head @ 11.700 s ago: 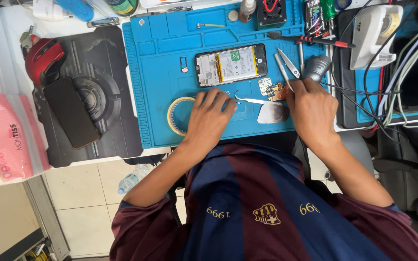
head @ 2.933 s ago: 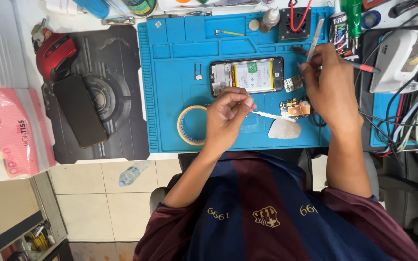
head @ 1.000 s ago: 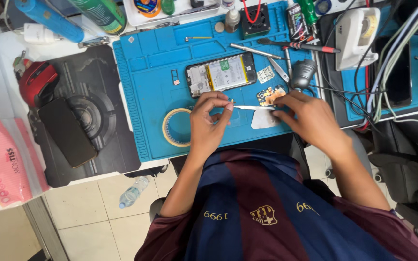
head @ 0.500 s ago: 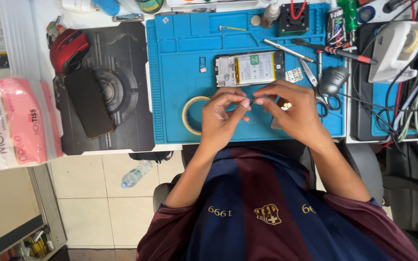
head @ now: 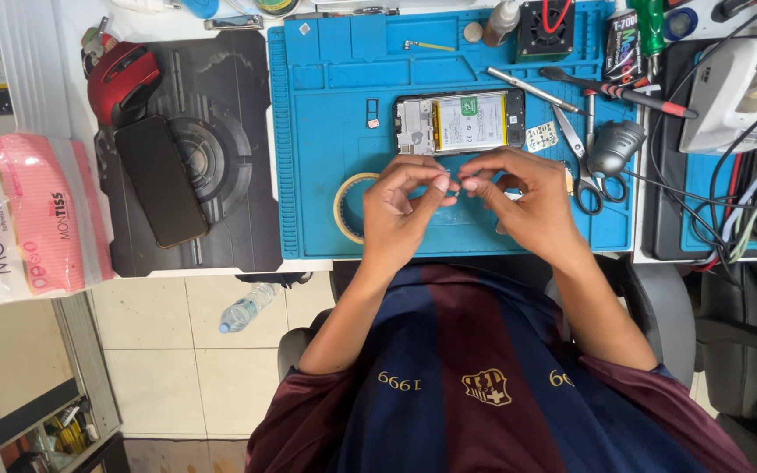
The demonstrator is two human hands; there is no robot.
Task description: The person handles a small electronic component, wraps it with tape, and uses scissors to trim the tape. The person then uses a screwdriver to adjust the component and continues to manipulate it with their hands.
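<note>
Both hands' fingertips pinched together over blue mat (head: pixel 326 131).

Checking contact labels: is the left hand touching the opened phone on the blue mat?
Apart. The head view shows blue mat between the left hand and the opened phone.

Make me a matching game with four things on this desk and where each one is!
Things:
1. opened phone
2. tape roll
3. red mouse
4. scissors

Places:
A. on the black mat, beside the dark phone
B. on the blue mat, just beyond both hands
C. right of the right hand
D. left of the left hand

Pairs: 1-B, 2-D, 3-A, 4-C
</note>
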